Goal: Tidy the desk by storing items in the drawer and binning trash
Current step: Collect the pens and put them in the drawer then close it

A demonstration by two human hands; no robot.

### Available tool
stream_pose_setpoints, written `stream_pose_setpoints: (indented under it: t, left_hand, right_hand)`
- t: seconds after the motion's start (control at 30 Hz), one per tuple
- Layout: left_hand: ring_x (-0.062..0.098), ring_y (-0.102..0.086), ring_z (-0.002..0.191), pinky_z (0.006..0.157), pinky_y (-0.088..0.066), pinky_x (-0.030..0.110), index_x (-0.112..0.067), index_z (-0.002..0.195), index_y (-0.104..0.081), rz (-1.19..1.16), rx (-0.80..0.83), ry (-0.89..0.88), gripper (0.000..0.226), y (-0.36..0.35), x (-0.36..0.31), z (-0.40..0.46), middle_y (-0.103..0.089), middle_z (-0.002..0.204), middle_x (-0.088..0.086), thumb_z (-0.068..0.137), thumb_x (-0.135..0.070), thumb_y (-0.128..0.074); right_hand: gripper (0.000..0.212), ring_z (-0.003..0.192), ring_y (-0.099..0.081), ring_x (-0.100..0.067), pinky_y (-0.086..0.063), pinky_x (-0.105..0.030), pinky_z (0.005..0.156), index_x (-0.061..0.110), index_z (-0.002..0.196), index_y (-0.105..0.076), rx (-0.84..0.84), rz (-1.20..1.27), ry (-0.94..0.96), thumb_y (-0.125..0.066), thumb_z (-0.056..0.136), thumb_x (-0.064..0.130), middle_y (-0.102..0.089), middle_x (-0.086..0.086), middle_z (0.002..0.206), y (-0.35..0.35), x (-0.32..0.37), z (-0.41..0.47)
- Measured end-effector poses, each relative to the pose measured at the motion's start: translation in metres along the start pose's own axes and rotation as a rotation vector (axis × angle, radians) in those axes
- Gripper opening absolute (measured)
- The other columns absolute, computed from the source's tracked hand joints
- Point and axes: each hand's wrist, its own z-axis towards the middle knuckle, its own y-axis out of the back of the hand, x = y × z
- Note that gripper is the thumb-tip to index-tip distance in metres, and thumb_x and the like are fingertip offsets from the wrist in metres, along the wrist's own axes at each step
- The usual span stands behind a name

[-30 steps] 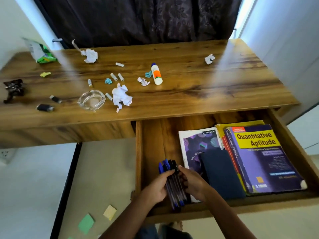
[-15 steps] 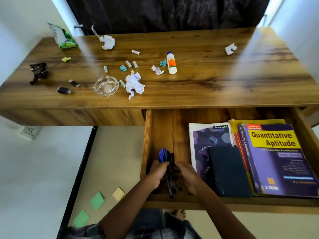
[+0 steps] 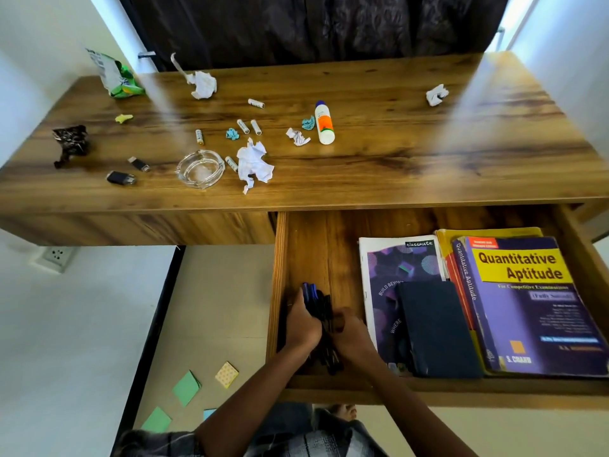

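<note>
At seven o'clock of the drawer (image 3: 428, 389), both hands (left hand (image 3: 301, 319), right hand (image 3: 351, 331)) have lowered the pens (image 3: 314, 296) deeper, fingers curled round them; release looks near.

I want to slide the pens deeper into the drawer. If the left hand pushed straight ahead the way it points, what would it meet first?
The way looks free: ahead of the left hand gripping the pens lies only bare drawer floor, running under the desk top; the back wall is hidden.

Pens (image 3: 318, 308) lower, onto drawer (image 3: 309, 252) floor
</note>
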Motion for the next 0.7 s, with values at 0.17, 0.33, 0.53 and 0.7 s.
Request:
stream_pose_setpoints:
  t: [0.17, 0.33, 0.53, 0.7]
  left_hand:
    - [0.022, -0.02, 0.144, 0.114, -0.023, 0.031, -0.016, 0.151, -0.009, 0.212, 0.022, -0.147, 0.073, 0.004, 0.008, 0.0, -0.015, 0.157, 0.008, 0.092, 0.007, -0.045]
    - [0.02, -0.009, 0.146, 0.113, -0.014, 0.023, -0.015, 0.151, -0.004, 0.293, 0.041, -0.219, 0.076, 0.008, 0.011, 0.006, -0.003, 0.159, 0.005, 0.092, 0.009, -0.046]
    - [0.019, -0.012, 0.146, 0.113, -0.017, 0.023, -0.015, 0.151, -0.011, 0.281, 0.037, -0.261, 0.077, 0.009, 0.01, 0.014, -0.005, 0.158, 0.004, 0.089, 0.013, -0.047]
    - [0.019, -0.018, 0.144, 0.113, -0.021, 0.024, -0.014, 0.151, -0.015, 0.283, 0.022, -0.265, 0.074, 0.007, 0.01, 0.019, -0.009, 0.157, 0.006, 0.089, 0.011, -0.048]
  right_hand:
    - [0.043, 0.089, -0.062, -0.018, -0.054, -0.028, 0.073, 0.013, 0.131, -0.037, 0.002, -0.123, 0.044, -0.054, 0.091, 0.01, -0.061, -0.007, 0.105, -0.004, 0.0, 0.0]
    - [0.047, 0.079, -0.065, -0.018, -0.056, -0.028, 0.064, 0.011, 0.131, -0.04, -0.024, -0.089, 0.037, -0.054, 0.088, -0.002, -0.062, -0.009, 0.099, 0.002, 0.001, 0.004]
    - [0.047, 0.086, -0.063, -0.022, -0.057, -0.035, 0.074, 0.009, 0.132, -0.035, -0.088, -0.077, -0.028, -0.053, 0.089, 0.001, -0.058, -0.009, 0.102, 0.011, -0.002, 0.005]
    - [0.051, 0.085, -0.064, -0.02, -0.056, -0.033, 0.076, 0.012, 0.13, -0.031, -0.029, -0.171, -0.039, -0.058, 0.088, 0.005, -0.056, -0.004, 0.095, 0.006, -0.002, 0.004]
